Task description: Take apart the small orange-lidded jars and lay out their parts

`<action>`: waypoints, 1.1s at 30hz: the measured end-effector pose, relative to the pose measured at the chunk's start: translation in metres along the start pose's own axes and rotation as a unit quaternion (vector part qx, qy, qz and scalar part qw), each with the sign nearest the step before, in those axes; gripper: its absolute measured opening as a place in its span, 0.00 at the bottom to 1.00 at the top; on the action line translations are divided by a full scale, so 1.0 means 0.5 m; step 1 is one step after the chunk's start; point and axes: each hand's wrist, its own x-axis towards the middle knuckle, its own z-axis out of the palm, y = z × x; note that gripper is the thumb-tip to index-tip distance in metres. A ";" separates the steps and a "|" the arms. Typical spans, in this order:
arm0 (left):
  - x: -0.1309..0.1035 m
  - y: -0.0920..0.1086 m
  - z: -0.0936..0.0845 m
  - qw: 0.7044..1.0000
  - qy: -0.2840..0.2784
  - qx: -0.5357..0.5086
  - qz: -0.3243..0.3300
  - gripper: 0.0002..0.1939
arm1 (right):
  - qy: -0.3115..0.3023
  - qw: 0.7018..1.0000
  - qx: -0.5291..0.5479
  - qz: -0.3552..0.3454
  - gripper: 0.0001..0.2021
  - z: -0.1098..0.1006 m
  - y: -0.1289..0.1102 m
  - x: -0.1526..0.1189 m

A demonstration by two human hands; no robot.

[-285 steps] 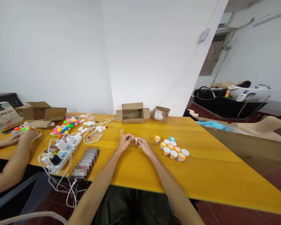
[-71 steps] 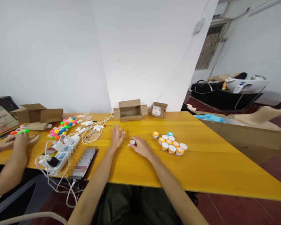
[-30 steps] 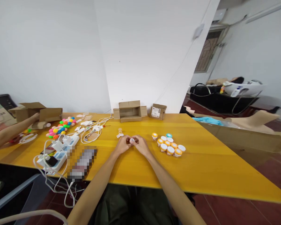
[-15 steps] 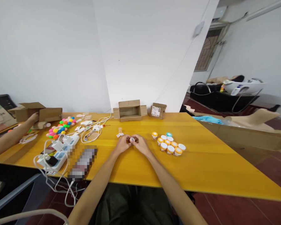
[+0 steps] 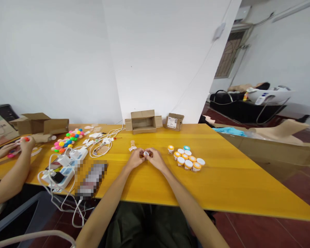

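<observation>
Close together over the middle of the table, my left hand (image 5: 136,158) and my right hand (image 5: 155,159) are both closed on a small white-topped jar (image 5: 146,154). Fingers hide most of its body. Just beyond my left hand lie small white printed stickers (image 5: 132,148) beside a small clear, pinkish round piece (image 5: 132,143). To the right of my right hand stands a cluster of small clear jars with white-topped lids in orange, white and teal (image 5: 186,158). One orange-rimmed jar (image 5: 170,148) stands slightly apart from the cluster, nearer my hand.
An open cardboard box (image 5: 144,124) and a smaller labelled box (image 5: 174,122) stand by the wall. Leftward are white cables (image 5: 103,143), a power strip (image 5: 69,170), a pixelated phone (image 5: 91,181) and colourful balls (image 5: 67,140). A co-worker's hands (image 5: 27,146) hold an orange piece.
The co-worker's hand has come out of the cardboard box at left and now holds an orange piece, with a second hand in view. My hands have barely moved.
</observation>
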 end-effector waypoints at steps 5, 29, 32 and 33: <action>0.001 -0.004 0.001 1.000 0.000 -0.002 0.005 0.05 | 0.002 1.000 -0.005 -0.003 0.08 -0.002 0.001 0.000; 0.001 -0.005 0.004 1.000 -0.005 -0.016 0.010 0.05 | 0.111 0.994 0.008 0.002 0.05 -0.010 -0.005 0.001; 0.002 -0.007 0.004 1.000 -0.005 -0.014 0.017 0.05 | 0.135 0.989 -0.064 -0.009 0.04 -0.018 0.000 -0.001; 0.002 -0.007 0.004 1.000 -0.005 -0.014 0.019 0.05 | 0.133 0.987 -0.094 -0.012 0.04 -0.020 0.002 -0.002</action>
